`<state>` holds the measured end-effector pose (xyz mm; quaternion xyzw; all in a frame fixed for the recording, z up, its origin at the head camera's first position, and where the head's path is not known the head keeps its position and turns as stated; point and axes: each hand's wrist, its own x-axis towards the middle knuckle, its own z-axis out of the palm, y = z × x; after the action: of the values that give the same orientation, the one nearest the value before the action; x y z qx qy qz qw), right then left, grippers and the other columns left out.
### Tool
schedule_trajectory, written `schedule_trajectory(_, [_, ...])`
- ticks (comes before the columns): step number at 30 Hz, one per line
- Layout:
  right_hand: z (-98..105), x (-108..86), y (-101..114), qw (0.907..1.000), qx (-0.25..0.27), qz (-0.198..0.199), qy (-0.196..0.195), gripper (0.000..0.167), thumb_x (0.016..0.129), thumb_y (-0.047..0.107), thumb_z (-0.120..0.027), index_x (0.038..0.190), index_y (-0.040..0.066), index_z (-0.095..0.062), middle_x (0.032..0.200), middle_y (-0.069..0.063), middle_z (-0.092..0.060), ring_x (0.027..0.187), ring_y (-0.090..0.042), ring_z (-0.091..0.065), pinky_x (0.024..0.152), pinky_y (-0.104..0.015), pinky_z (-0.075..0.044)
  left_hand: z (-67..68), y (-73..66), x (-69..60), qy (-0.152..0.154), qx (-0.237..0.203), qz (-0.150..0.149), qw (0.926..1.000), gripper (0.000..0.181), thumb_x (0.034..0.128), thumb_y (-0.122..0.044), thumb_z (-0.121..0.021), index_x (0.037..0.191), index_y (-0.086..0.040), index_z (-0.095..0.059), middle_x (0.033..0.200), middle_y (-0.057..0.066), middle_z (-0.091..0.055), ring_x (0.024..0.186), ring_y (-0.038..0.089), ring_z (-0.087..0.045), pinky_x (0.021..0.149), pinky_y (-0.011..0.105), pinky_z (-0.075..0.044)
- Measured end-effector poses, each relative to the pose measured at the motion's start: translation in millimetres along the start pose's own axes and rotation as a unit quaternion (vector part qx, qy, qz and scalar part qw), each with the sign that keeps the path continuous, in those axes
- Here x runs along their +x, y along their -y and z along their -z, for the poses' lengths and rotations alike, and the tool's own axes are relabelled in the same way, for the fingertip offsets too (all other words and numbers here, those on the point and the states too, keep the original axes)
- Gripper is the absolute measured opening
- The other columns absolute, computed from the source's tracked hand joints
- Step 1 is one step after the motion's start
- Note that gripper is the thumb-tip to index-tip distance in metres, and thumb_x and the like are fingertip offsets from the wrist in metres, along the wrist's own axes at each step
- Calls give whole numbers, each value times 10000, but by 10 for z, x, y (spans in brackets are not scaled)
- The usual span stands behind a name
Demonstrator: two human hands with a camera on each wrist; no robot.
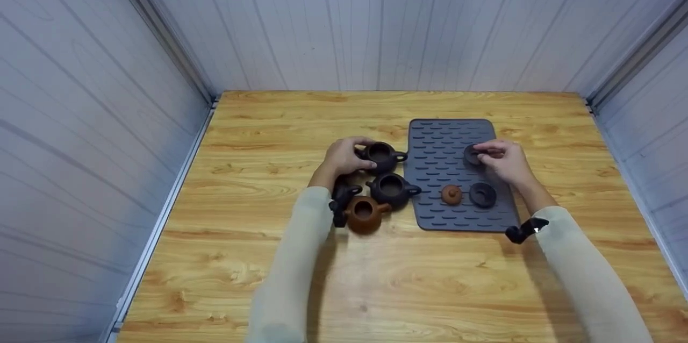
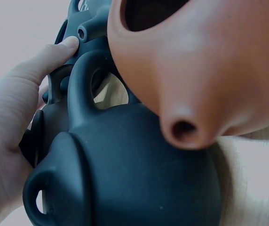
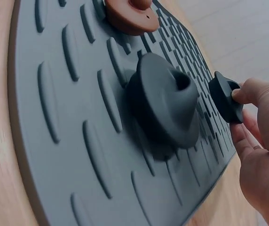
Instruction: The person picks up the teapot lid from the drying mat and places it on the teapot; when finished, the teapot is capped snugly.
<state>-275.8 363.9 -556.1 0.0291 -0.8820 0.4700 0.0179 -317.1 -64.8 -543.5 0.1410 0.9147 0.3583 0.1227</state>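
My left hand [image 1: 343, 157] grips the spout side of a dark, lidless teapot [image 1: 382, 164], its thumb against the body. Just in front stands a second dark open teapot [image 1: 395, 200]. A reddish-brown open teapot [image 1: 365, 223] is nearest to me. Beside it, a dark lidded teapot [image 2: 144, 165] is partly hidden under my left wrist in the head view. Over the grey mat [image 1: 438, 141], my right hand [image 1: 509, 163] pinches a small dark lid [image 3: 224, 96] between thumb and fingers; the right wrist view has it tilted on edge.
On the mat lie a reddish-brown lid [image 1: 451, 195] and a larger dark lid [image 1: 482, 195] side by side. The mat is ridged and lies on a wooden table [image 1: 258, 133]. Pale panel walls [image 1: 349, 20] enclose the table at the back and both sides.
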Motion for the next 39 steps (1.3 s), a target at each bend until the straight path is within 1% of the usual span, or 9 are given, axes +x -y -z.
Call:
schedule_trajectory(5, [-55,19,73,9998,80,96,156,302,1074,45,-734,1348,-75,-775,1396,-258,-631,1012,125,-592,884,-13,-502,-1,-9,5,6,33,-4,10000,597,968,-313,-916,1530,-270,-718,1566,11,-721,1409,306,-693,1244,498,-517])
schedule_trajectory(10, [-123,63,157,9994,56,226,257,297,1070,17,-720,1343,-86,-773,1402,-282,-615,1069,75,-558,910,7,-481,-3,-16,-6,31,-11,86,10000,598,973,-323,-912,1535,-289,-713,1571,3,-716,1429,313,-679,1246,514,-516])
schedule_trajectory(18, [-243,125,312,9986,-47,276,449,286,1066,13,-711,1330,-64,-790,1385,-275,-622,1187,-168,-600,921,-3,-465,-15,-47,-3,28,-9,76,10000,593,972,-319,-913,1530,-299,-716,1566,3,-718,1433,315,-676,1252,518,-510])
schedule_trajectory(23, [-321,169,403,9982,-59,295,527,280,1070,28,-717,1329,-34,-802,1383,-257,-636,1198,-231,-641,906,-4,-479,-18,-70,10,62,10,17,10000,600,974,-315,-911,1538,-287,-710,1574,5,-713,1454,318,-662,1259,518,-503])
schedule_trajectory(28, [-423,218,512,9970,-33,260,722,292,1079,46,-715,1352,-21,-796,1407,-261,-621,1275,-341,-648,930,-40,-469,-22,-68,18,60,-60,38,10000,592,972,-307,-915,1530,-290,-716,1558,1,-723,1404,308,-700,1235,515,-523])
schedule_trajectory(30, [-466,239,559,9966,-28,257,777,291,1077,51,-720,1349,-19,-798,1407,-265,-615,1300,-380,-644,967,-90,-477,-22,-64,19,52,-82,61,9999,591,970,-307,-918,1526,-293,-719,1555,-1,-724,1384,299,-716,1227,508,-531])
schedule_trajectory(32, [-510,258,601,9963,-41,277,809,285,1073,49,-723,1339,-16,-804,1402,-263,-616,1310,-396,-641,1021,-174,-504,-23,-59,20,45,-92,65,9999,591,969,-306,-920,1525,-292,-719,1554,-2,-724,1374,293,-724,1224,500,-535])
schedule_trajectory(37, [-635,279,688,9953,58,378,893,278,1066,39,-721,1322,-29,-806,1388,-265,-612,1324,-415,-623,1188,-503,-541,-25,-47,15,43,-95,61,9999,592,972,-316,-918,1528,-294,-715,1555,-4,-721,1366,291,-726,1211,498,-544])
schedule_trajectory(39, [-683,284,717,9949,138,392,918,276,1064,31,-717,1317,-40,-804,1379,-267,-604,1324,-418,-621,1222,-575,-526,-25,-46,7,46,-81,66,9999,594,971,-326,-918,1529,-300,-714,1557,-6,-718,1369,294,-720,1207,501,-544])
